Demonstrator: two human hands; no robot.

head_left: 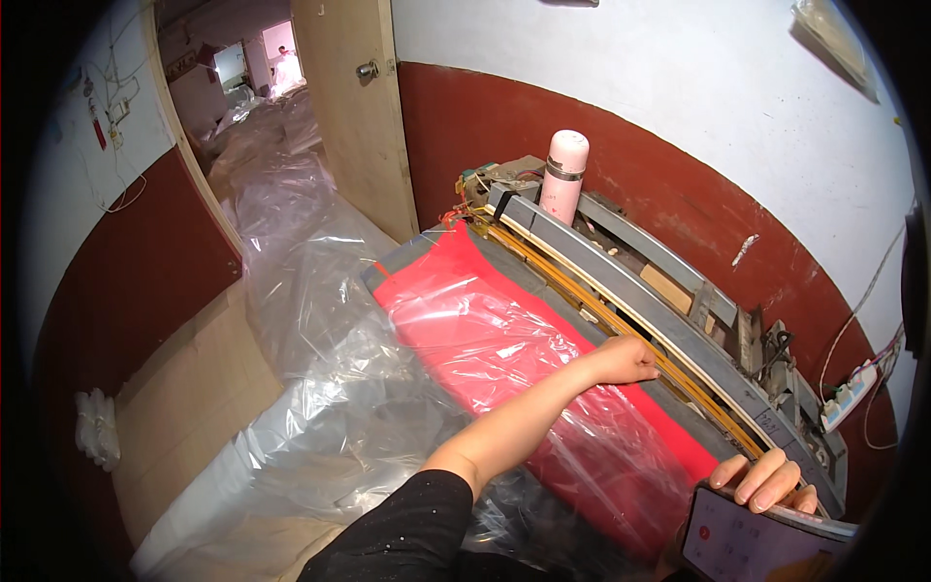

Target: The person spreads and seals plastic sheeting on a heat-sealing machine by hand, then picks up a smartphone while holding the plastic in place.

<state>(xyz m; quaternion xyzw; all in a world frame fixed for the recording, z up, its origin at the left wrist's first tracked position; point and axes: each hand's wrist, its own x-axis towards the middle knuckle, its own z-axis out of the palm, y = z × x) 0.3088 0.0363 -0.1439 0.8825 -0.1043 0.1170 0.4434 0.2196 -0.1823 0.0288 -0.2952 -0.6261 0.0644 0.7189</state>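
Note:
My left hand (626, 360) reaches across the bench with its fingers curled closed, at the far edge of clear plastic film (480, 315) that lies wrinkled over a red sheet (441, 252). The fingers seem to pinch that film edge, though the fingertips are partly hidden. Just beyond them runs an amber strip (582, 294) along a long grey metal frame (630, 306). At the lower right, my right hand (761, 482) grips a smartphone (752, 543) by its upper edge; its screen is lit. My right palm and thumb are out of sight.
A pink flask (563, 179) stands on the frame's far side. A white power strip (850, 393) with cables hangs at the right. Sheets of clear plastic (320, 262) trail off the bench toward the doorway, beside an open door (354, 116). Cardboard (199, 388) lies at the left.

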